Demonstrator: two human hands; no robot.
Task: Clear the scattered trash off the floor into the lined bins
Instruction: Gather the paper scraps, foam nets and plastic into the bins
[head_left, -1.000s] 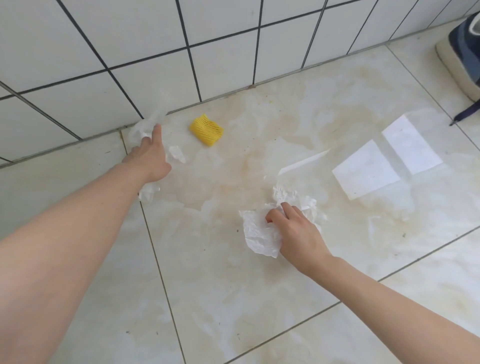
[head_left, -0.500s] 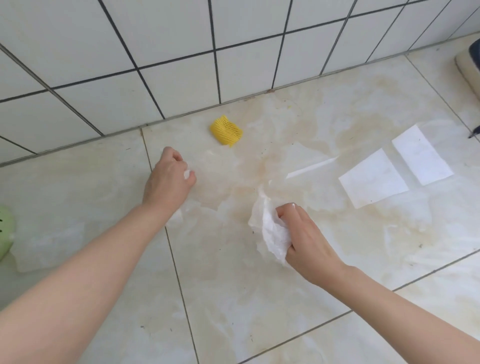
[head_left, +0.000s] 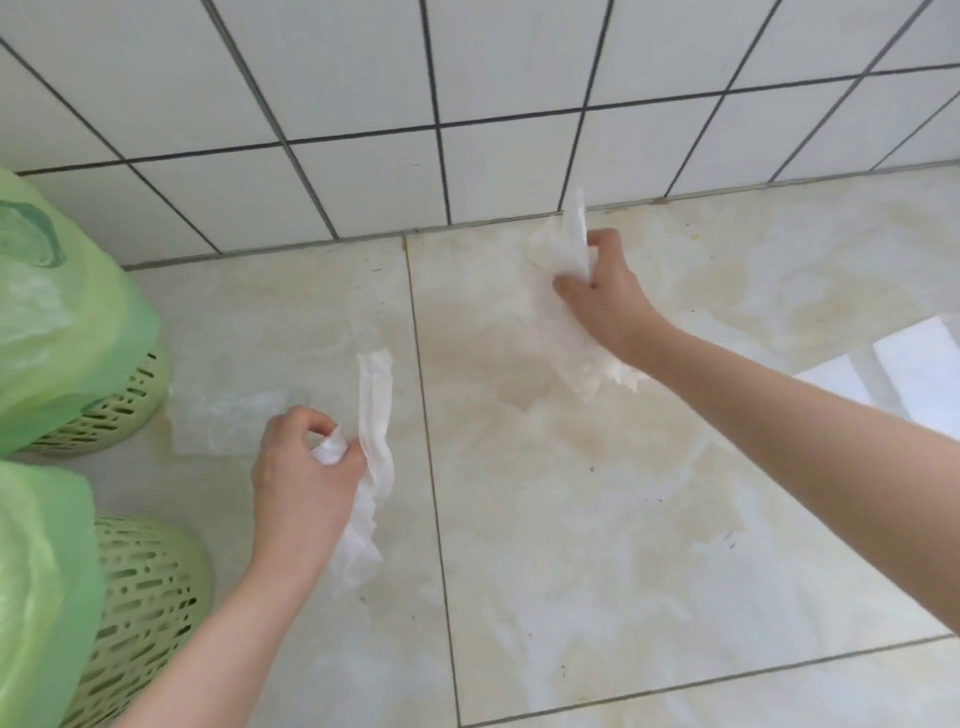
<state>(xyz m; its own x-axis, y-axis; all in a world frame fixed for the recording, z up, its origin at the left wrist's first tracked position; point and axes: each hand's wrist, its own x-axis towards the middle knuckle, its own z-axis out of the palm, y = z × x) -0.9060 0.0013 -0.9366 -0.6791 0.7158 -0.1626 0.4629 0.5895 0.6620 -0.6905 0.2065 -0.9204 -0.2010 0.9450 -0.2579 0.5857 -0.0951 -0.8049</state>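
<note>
Above the pale marble-look floor (head_left: 571, 519), the person holds both hands out over the tiles, each with tissue in it. The left hand (head_left: 301, 467), toward seven o'clock from the middle of the view, has its fingers curled round a long white tissue (head_left: 375, 415); one end of the strip sticks up past the thumb toward twelve o'clock and the other trails down toward six. The right hand (head_left: 605, 296), up at about one o'clock, grips a crumpled white tissue (head_left: 563, 244), with part of it bunched above the knuckles near the foot of the tiled wall (head_left: 467, 104) and a ragged tail hanging out below the wrist. Over at nine o'clock stands a green slotted bin (head_left: 119, 405) with a light green liner (head_left: 67, 322) folded over its rim; a second green bin (head_left: 145, 597), lined the same way, sits at about eight o'clock. On the floor between the upper bin and the left hand lies a flat clear plastic wrapper (head_left: 228, 421). At three o'clock, two flat white paper sheets (head_left: 919, 379) lie on the floor, partly hidden behind the right forearm.
</note>
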